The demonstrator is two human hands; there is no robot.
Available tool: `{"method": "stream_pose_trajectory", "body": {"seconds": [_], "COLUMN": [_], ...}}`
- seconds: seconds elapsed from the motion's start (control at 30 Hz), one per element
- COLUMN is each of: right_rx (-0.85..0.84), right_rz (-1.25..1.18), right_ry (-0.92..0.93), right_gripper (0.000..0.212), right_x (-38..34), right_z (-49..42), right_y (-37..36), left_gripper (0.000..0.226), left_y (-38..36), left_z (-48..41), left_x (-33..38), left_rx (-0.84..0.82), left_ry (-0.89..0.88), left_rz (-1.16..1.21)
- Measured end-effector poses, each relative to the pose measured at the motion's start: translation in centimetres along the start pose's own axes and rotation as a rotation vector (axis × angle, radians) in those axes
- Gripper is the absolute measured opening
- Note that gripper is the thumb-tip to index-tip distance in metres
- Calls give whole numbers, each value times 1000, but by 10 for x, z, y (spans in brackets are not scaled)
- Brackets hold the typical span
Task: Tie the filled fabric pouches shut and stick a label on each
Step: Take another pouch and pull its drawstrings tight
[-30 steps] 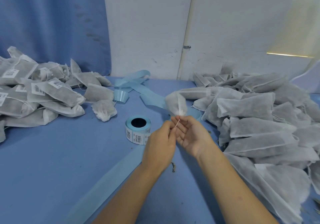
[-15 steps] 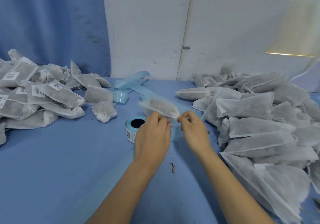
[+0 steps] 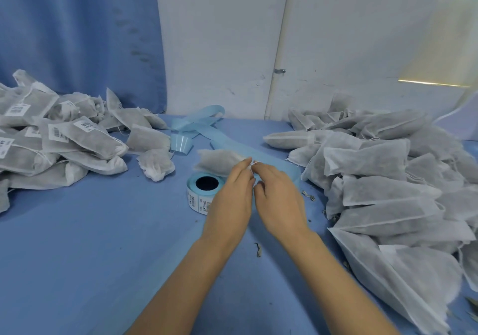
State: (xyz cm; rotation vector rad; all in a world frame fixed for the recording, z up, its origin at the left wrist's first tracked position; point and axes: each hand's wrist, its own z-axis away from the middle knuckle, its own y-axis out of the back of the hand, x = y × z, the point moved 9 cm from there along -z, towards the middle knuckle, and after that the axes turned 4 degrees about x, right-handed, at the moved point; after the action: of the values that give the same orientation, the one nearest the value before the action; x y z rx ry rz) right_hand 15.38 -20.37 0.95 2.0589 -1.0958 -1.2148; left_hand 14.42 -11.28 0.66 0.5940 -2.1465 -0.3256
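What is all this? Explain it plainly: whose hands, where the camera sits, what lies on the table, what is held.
No machine here: a person works with bare hands, and the pictures come from one camera worn on their head, looking down. The left hand and right hand meet at the mouth of one grey pouch, pinching it and its thin white string above the blue table. By the left hand stands a roll of barcode labels. On the left lies a pile of labelled pouches; on the right, a pile of pouches without visible labels. Behind, a loose pale-blue strip curls.
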Motion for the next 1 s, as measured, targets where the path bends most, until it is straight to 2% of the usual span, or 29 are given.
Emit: {"method": "stream_pose_trajectory", "body": {"seconds": [0.1, 0.27, 0.57, 0.7, 0.83, 1.0], "right_rx": [-9, 46, 293, 325, 393, 406], "right_rz": [-52, -149, -450, -654, -790, -890], "right_ry": [17, 48, 93, -47, -186, -329], "right_gripper": [49, 58, 47, 42, 33, 23], "right_x": [-1, 0, 0, 11, 24, 43], "right_z": [3, 6, 11, 11, 12, 11], "right_y": [-7, -12, 13, 16, 21, 17], "left_gripper": [22, 21, 23, 23, 18, 25], "left_y": [6, 7, -1, -4, -6, -8], "left_z": [-3, -7, -8, -6, -5, -1], "left_x": [-9, -14, -16, -22, -18, -11], "left_rx": [94, 116, 55, 49, 18, -41], "left_ry": [115, 123, 174, 266, 256, 148], "left_rz": [254, 372, 563, 660, 582, 358]}}
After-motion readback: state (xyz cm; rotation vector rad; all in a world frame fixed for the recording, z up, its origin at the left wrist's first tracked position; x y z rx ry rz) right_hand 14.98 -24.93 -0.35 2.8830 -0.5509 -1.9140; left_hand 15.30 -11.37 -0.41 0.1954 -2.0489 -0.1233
